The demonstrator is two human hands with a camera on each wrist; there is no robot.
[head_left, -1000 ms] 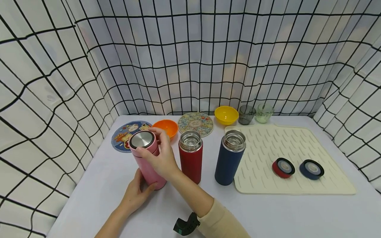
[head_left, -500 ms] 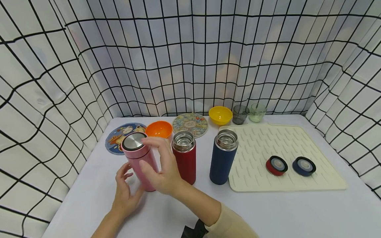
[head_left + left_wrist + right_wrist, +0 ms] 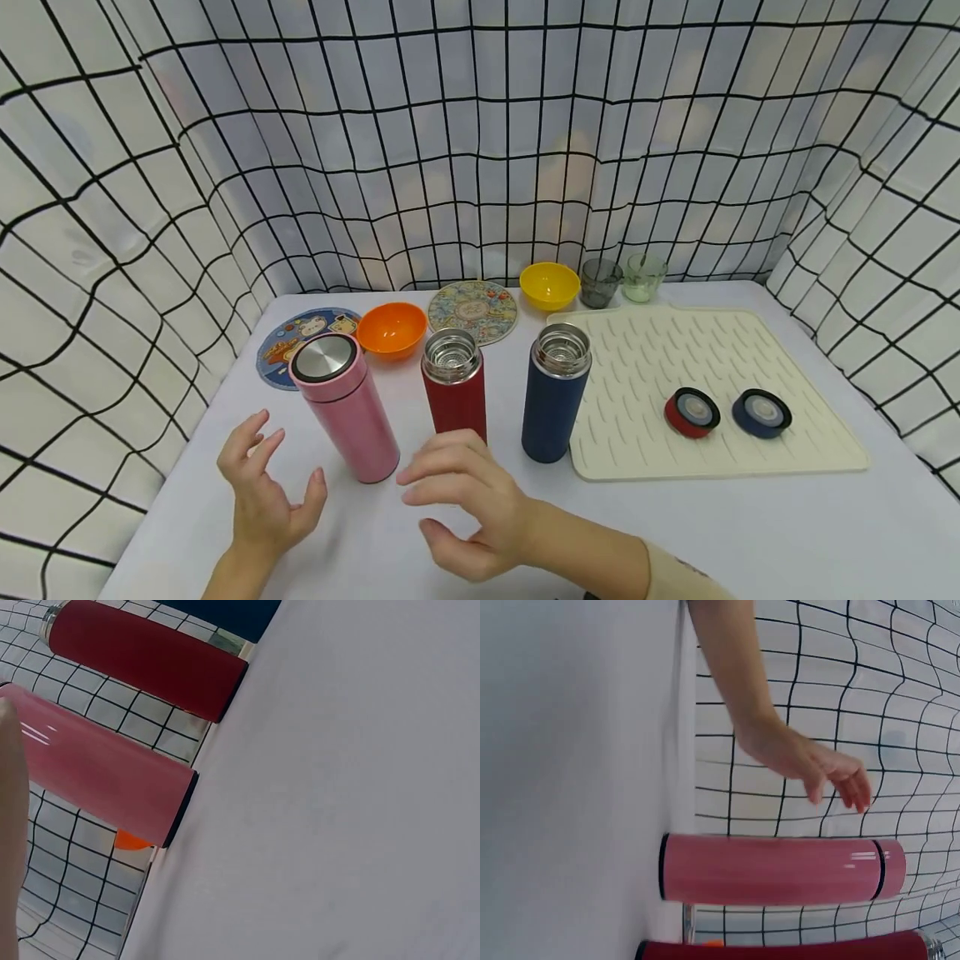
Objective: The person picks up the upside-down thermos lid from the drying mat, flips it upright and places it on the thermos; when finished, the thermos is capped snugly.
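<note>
A pink thermos (image 3: 351, 417) with its steel-topped lid on stands upright at the left of the table. Just left of it, the left hand (image 3: 262, 492) is raised with loosely bent fingers and holds nothing. The right hand (image 3: 480, 508) hovers in front of a red thermos (image 3: 455, 392), fingers apart and nothing between them, covering that flask's base. To the right stands a dark blue thermos (image 3: 557, 400); both it and the red one have no lid and show steel mouths. In the right wrist view, a gap separates the left hand (image 3: 810, 761) from the pink thermos (image 3: 772, 870).
A cream ridged mat (image 3: 637, 450) on the right bears a red lid (image 3: 692, 412) and a blue lid (image 3: 761, 413). Behind are an orange bowl (image 3: 392, 329), a yellow bowl (image 3: 550, 286), two glass cups (image 3: 601, 283) and two round patterned mats (image 3: 472, 312). Black netting (image 3: 480, 158) surrounds the table.
Both hands have let go of the pink thermos, which stays standing. The left hand has drawn away to the left; the right hand has moved right and down toward the front.
</note>
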